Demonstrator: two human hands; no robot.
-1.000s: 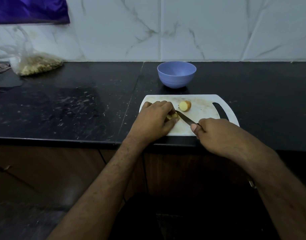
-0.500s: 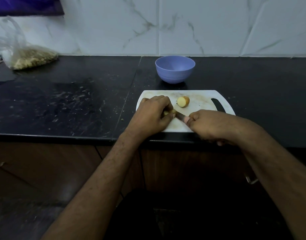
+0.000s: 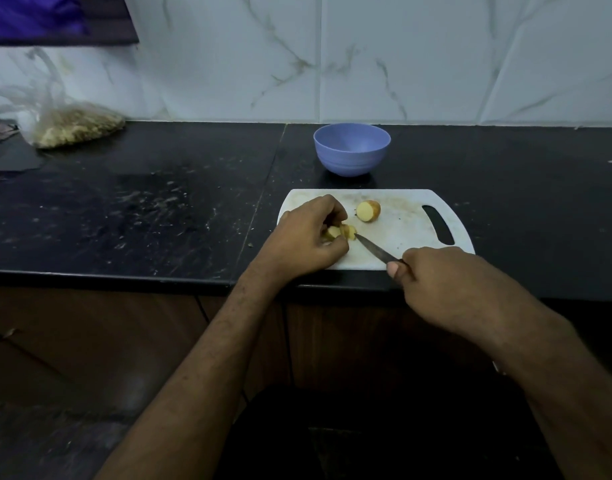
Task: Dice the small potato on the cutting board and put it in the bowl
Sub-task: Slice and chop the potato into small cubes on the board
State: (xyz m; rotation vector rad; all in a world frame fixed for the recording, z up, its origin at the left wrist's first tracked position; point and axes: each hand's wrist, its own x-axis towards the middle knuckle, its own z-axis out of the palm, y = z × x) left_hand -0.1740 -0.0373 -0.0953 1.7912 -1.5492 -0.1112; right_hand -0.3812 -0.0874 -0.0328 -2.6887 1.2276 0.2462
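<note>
Knife (image 3: 373, 250) now withdrawn, potato pieces (image 3: 339, 232) half-hidden under left hand (image 3: 308, 237).

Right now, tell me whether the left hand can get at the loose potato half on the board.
Probably yes. The potato half lies bare on the cutting board, just beyond the left hand, with nothing between. But that hand holds the potato pieces being cut, so it must let go first.

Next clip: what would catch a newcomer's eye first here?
The two hands at the white cutting board: the left hand holds cut potato pieces, and the right hand grips a knife whose tip is at them. A potato half lies apart on the board, with the blue bowl behind it.
</note>
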